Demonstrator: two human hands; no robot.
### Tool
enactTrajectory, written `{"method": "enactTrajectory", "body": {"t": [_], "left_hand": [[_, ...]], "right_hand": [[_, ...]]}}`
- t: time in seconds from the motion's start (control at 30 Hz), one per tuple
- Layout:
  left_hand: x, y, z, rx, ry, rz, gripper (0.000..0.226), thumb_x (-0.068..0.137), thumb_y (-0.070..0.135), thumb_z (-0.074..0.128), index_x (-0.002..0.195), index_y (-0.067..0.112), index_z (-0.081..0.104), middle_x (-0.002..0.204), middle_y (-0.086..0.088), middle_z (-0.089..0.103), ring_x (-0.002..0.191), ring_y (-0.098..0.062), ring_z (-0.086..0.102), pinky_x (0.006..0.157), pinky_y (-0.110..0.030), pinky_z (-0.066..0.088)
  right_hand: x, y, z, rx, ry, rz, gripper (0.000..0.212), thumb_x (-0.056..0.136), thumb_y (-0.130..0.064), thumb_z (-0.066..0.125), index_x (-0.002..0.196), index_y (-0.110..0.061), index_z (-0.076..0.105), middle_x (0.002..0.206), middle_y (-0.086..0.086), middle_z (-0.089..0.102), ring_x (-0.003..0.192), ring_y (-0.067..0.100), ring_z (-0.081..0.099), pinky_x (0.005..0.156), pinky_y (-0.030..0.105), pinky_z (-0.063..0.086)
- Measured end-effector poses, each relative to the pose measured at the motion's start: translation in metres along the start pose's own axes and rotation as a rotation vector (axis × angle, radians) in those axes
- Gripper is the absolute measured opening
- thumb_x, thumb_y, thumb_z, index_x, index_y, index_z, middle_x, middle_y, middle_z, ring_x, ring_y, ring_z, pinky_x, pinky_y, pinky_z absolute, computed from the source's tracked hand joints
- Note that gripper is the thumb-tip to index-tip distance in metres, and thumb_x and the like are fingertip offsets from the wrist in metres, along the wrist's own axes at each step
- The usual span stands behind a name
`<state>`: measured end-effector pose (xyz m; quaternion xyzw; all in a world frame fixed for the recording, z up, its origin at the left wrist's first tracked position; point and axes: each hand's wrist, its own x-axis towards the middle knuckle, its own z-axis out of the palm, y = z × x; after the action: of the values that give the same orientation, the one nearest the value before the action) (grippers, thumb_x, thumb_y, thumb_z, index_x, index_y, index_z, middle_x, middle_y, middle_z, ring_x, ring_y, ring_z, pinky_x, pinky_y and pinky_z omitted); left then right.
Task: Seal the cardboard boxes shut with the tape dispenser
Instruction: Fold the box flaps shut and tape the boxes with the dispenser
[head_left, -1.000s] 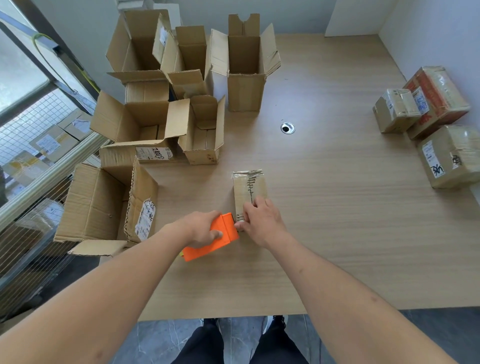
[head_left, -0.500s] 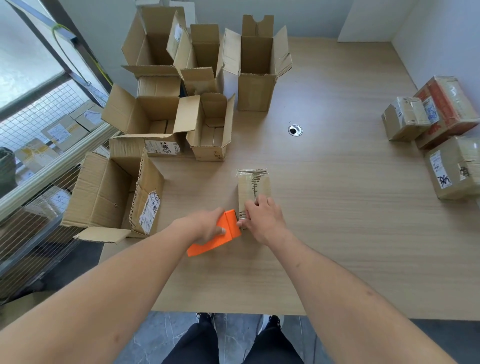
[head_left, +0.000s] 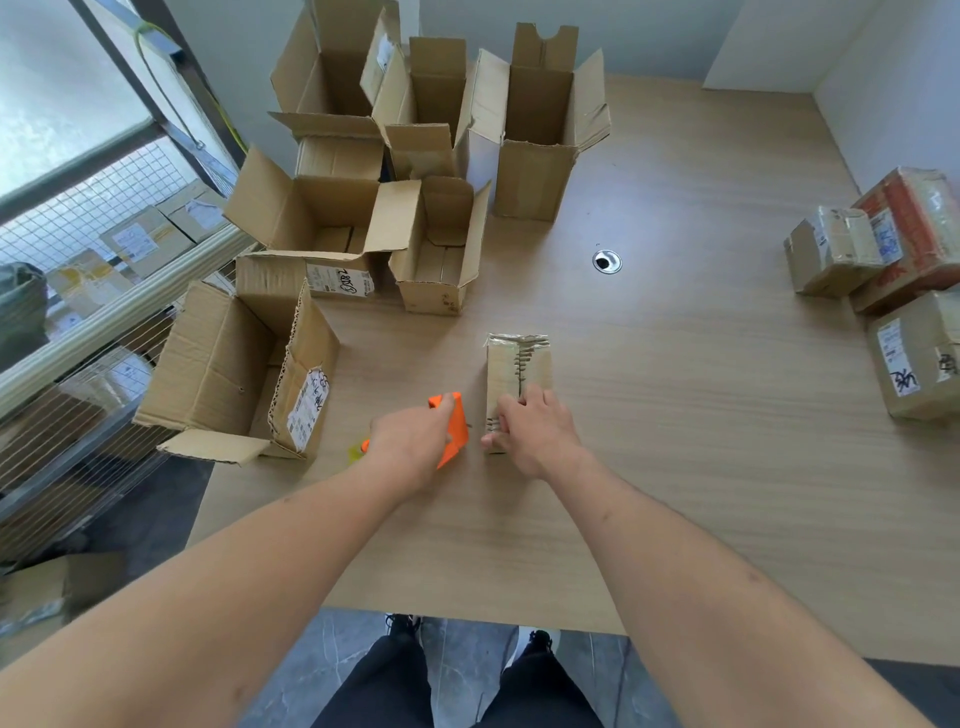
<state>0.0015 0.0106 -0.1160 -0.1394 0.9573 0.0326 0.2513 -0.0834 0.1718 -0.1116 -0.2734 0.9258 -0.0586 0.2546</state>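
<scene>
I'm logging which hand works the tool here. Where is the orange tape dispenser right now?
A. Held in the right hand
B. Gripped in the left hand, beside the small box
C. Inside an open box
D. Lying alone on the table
B: the left hand grips the orange tape dispenser just left of the small box, which the right hand steadies.

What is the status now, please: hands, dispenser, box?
Left hand grips orange tape dispenser, just left of small box. Right hand holds box's near end on table. Nothing in the way.
</scene>
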Motion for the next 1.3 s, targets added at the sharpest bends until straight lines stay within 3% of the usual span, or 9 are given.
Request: {"method": "enactTrajectory", "body": {"t": [0.27, 0.5, 0.63, 0.73, 0.83, 0.9, 0.97, 1.1, 1.3], "left_hand": [[0.001, -0.027, 0.005, -0.212, 0.237, -0.033, 0.063, 0.106, 0.04, 0.039, 0.156, 0.039, 0.001, 0.097, -0.016, 0.061, 0.09, -0.039, 0.064, 0.078, -0.042, 0.042], [0.004, -0.025, 0.042, -0.263, 0.133, -0.095, 0.085, 0.1, 0.023, 0.05, 0.157, 0.043, -0.009, 0.097, -0.014, 0.039, 0.094, -0.041, 0.054, 0.09, -0.047, 0.041], [0.004, -0.021, 0.052, -0.349, 0.098, -0.055, 0.085, 0.1, 0.019, 0.049, 0.157, 0.048, -0.006, 0.097, -0.015, 0.04, 0.092, -0.041, 0.054, 0.088, -0.046, 0.044], [0.0, -0.015, 0.041, -0.254, 0.144, -0.099, 0.076, 0.1, 0.027, 0.051, 0.158, 0.047, 0.007, 0.112, -0.019, 0.045, 0.104, -0.041, 0.053, 0.096, -0.045, 0.04], [-0.007, -0.009, 0.02, -0.131, 0.322, -0.086, 0.061, 0.095, 0.036, 0.06, 0.151, 0.039, 0.036, 0.131, -0.018, 0.041, 0.111, -0.039, 0.051, 0.099, -0.044, 0.041], [-0.007, -0.006, 0.011, -0.222, 0.432, 0.079, 0.051, 0.09, 0.031, 0.067, 0.14, 0.029, 0.055, 0.137, -0.018, 0.041, 0.111, -0.04, 0.054, 0.092, -0.045, 0.049], [-0.004, -0.002, 0.008, -0.285, 0.495, 0.27, 0.04, 0.088, 0.024, 0.07, 0.128, 0.022, 0.066, 0.136, -0.017, 0.046, 0.108, -0.038, 0.059, 0.085, -0.044, 0.056], [-0.005, 0.019, 0.003, -0.337, 0.54, 0.397, 0.017, 0.093, 0.026, 0.066, 0.102, 0.016, 0.076, 0.134, -0.012, 0.053, 0.102, -0.032, 0.064, 0.071, -0.039, 0.058], [0.003, 0.031, 0.02, -0.347, 0.502, 0.407, 0.02, 0.084, 0.022, 0.079, 0.103, 0.015, 0.078, 0.144, -0.005, 0.057, 0.132, -0.024, 0.056, 0.087, -0.04, 0.059]], "right_hand": [[-0.001, 0.002, 0.002, -0.032, 0.021, -0.022, 0.045, 0.093, -0.064, 0.057, 0.112, -0.023, 0.056, 0.129, 0.007, 0.046, 0.124, 0.03, 0.042, 0.102, 0.042, 0.04], [-0.001, 0.002, 0.005, -0.068, 0.042, -0.019, 0.048, 0.095, -0.063, 0.053, 0.118, -0.021, 0.055, 0.133, 0.008, 0.044, 0.125, 0.03, 0.041, 0.102, 0.041, 0.039], [-0.002, 0.003, 0.01, -0.086, 0.068, -0.016, 0.049, 0.095, -0.064, 0.053, 0.118, -0.022, 0.054, 0.133, 0.007, 0.044, 0.125, 0.029, 0.042, 0.102, 0.041, 0.04], [-0.003, 0.005, 0.011, -0.062, 0.083, -0.02, 0.045, 0.095, -0.062, 0.055, 0.115, -0.021, 0.053, 0.132, 0.007, 0.044, 0.123, 0.029, 0.042, 0.101, 0.042, 0.039], [-0.007, 0.009, 0.011, 0.005, 0.096, -0.059, 0.034, 0.093, -0.052, 0.065, 0.107, -0.023, 0.052, 0.123, 0.005, 0.045, 0.117, 0.029, 0.043, 0.097, 0.041, 0.04], [-0.01, 0.017, 0.013, 0.03, 0.119, -0.119, 0.023, 0.091, -0.032, 0.07, 0.103, -0.026, 0.051, 0.115, 0.001, 0.045, 0.111, 0.028, 0.044, 0.088, 0.038, 0.039], [-0.014, 0.025, 0.017, 0.044, 0.174, -0.174, 0.028, 0.086, -0.013, 0.07, 0.1, -0.028, 0.052, 0.107, -0.004, 0.043, 0.104, 0.027, 0.046, 0.078, 0.035, 0.034], [-0.019, 0.03, 0.024, 0.183, 0.301, -0.202, 0.03, 0.077, -0.002, 0.072, 0.093, -0.023, 0.059, 0.098, -0.005, 0.049, 0.096, 0.024, 0.048, 0.078, 0.036, 0.041], [-0.024, 0.037, 0.031, 0.312, 0.441, -0.263, 0.031, 0.072, 0.006, 0.075, 0.09, -0.018, 0.067, 0.092, -0.001, 0.057, 0.089, 0.024, 0.053, 0.073, 0.039, 0.048]]}}
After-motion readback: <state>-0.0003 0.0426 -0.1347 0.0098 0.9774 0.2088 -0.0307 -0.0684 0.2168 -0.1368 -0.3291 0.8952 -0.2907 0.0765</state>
